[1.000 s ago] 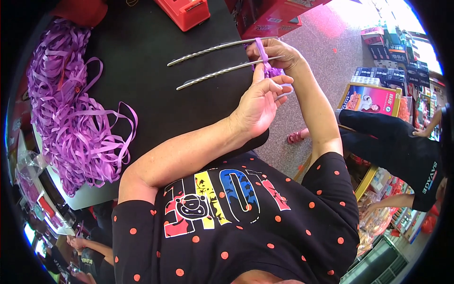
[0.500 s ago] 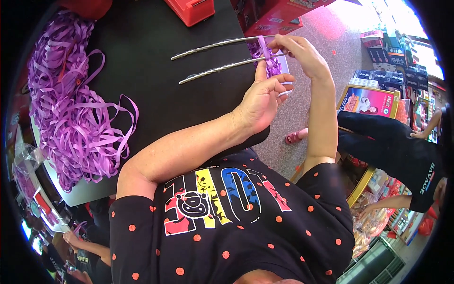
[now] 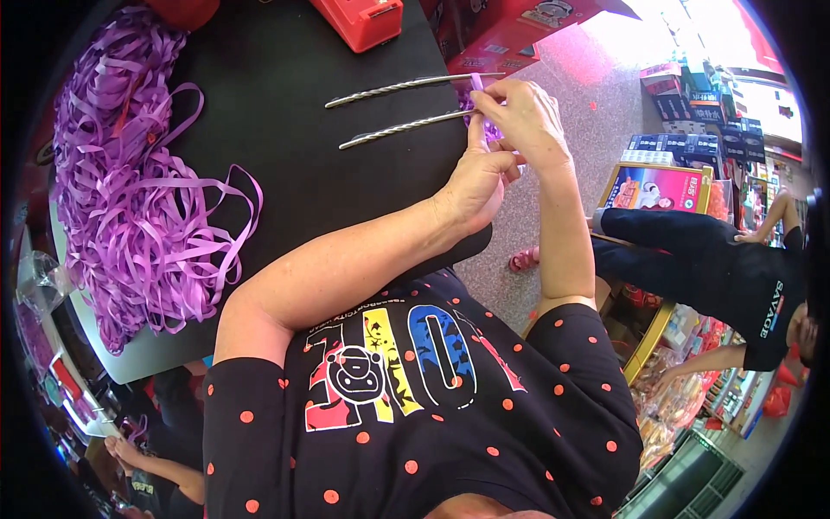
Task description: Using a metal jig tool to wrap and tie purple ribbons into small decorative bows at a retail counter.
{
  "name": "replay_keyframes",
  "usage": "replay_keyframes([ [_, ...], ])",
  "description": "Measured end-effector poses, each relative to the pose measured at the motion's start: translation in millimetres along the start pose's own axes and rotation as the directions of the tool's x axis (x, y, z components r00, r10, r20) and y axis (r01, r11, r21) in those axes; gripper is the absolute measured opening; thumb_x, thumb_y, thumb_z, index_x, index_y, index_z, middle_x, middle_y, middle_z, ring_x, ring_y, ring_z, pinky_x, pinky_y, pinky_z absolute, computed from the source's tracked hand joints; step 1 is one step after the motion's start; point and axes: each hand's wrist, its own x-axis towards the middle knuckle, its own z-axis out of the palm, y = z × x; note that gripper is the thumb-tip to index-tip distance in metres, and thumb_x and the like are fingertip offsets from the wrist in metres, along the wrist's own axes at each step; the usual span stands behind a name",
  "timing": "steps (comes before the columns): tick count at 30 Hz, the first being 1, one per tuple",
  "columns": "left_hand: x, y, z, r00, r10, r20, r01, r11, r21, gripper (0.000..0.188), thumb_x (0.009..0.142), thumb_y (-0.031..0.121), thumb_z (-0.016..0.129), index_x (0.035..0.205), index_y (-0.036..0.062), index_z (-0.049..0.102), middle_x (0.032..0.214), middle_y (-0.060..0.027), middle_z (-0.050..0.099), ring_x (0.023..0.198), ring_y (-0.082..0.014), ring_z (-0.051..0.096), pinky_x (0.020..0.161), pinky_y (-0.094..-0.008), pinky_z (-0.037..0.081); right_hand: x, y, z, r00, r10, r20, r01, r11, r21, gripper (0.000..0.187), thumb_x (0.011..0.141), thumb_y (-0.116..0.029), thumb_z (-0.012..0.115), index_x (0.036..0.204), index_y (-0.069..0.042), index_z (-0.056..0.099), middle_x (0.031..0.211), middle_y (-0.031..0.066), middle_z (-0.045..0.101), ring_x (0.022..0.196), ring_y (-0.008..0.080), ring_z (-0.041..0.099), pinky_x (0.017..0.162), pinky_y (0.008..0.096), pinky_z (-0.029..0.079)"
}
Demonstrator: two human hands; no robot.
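Two long twisted metal rods (image 3: 398, 106) lie side by side over the black table (image 3: 277, 104), their near ends wrapped in purple ribbon (image 3: 481, 104). My right hand (image 3: 527, 117) pinches the ribbon at the rods' ends. Just below it, my left hand (image 3: 477, 177) has its fingers closed on the ribbon too. Both hands touch each other at the table's right edge. How the ribbon winds between the rods is hidden by my fingers.
A big heap of loose purple ribbon (image 3: 130, 190) fills the table's left side. A red box (image 3: 363, 19) stands at the far edge. Another person in black (image 3: 709, 268) bends over boxes and packages (image 3: 661, 186) on the floor at right.
My hands stayed at the rods' ends. The right hand's fingers shifted over the ribbon, and the left hand closed in under it.
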Motion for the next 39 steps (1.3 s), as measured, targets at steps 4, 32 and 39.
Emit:
replay_keyframes([
  [4, -2.4, 0.4, 0.3, 0.998, -0.034, -0.045, 0.034, 0.999, -0.002, 0.098, 0.064, -0.012, 0.048, 0.143, 0.0304, 0.009, 0.115, -0.0084, 0.047, 0.102, -0.0199, 0.048, 0.089, -0.0334, 0.037, 9.2, 16.1, -3.1, 0.98, 0.08, 0.184, -0.125, 0.961, 0.248, 0.035, 0.082, -0.034, 0.063, 0.088, -0.001, 0.07, 0.075, 0.014, 0.068, 0.07, 0.0213, 0.065, 0.068, 0.0326, 0.049],
  [32, -54.5, 21.5, 47.3, 0.975, -0.153, -0.159, 0.183, 0.964, 0.195, 0.073, 0.082, 0.007, 0.05, 0.147, 0.0063, 0.016, 0.096, -0.0067, 0.059, 0.077, -0.012, 0.054, 0.072, -0.0287, 0.046, 46.7, 80.1, 57.2, 0.832, -0.216, 0.511, -0.511, 0.062, 0.858, 0.036, 0.09, -0.011, 0.059, 0.124, -0.001, 0.051, 0.098, 0.0094, 0.065, 0.084, 0.0154, 0.064, 0.066, 0.0263, 0.055],
  [39, -146.4, 115.9, 19.9, 0.985, -0.064, 0.161, -0.069, 0.71, 0.701, 0.049, 0.084, 0.01, 0.049, 0.133, 0.0041, 0.046, 0.1, -0.0057, 0.06, 0.093, -0.014, 0.056, 0.083, -0.0277, 0.046, 57.0, 111.6, 61.1, 0.851, -0.207, 0.483, -0.499, -0.032, 0.866, 0.032, 0.089, -0.007, 0.059, 0.12, -0.003, 0.055, 0.095, 0.0055, 0.065, 0.08, 0.0135, 0.063, 0.065, 0.025, 0.052],
])
